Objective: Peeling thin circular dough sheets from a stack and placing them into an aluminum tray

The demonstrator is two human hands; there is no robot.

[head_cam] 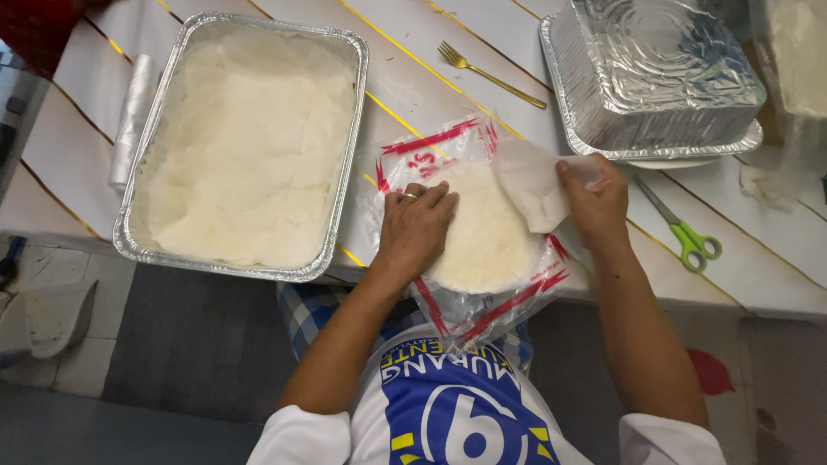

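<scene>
Foil tray, left: a large aluminium tray [129, 232] sits on the desk [77, 155], lined with pale flat sheets that cover its bottom
Stack in hand: a round stack of thin white flatbreads [487, 237] lies on an opened clear plastic bag with red print [448, 142], at the near edge of the desk, right in front of the person
Left hand: the left hand [413, 228] lies flat, palm down and fingers spread, pressing on the left edge of the stack; it grips nothing, and there is a ring on one finger
Right hand: the right hand [599, 202] pinches the top sheet [530, 181] between thumb and fingers and has it lifted and folded back from the upper right of the stack
Position: the stack lies between the two hands, touching the left one; the peeled sheet hangs from the right one, its lower part on the stack
Handling, as I judge it: the sheets look light, limp and soft, likely to tear or cling to each other; best taken at the rim with a gentle pinch while the rest is held down
Around: an upturned foil tray [655, 77] at the upper right, a gold fork [487, 73] beside it, green-handled scissors [685, 232] just right of the right hand, a roll of clear plastic [129, 116] left of the big tray
</scene>
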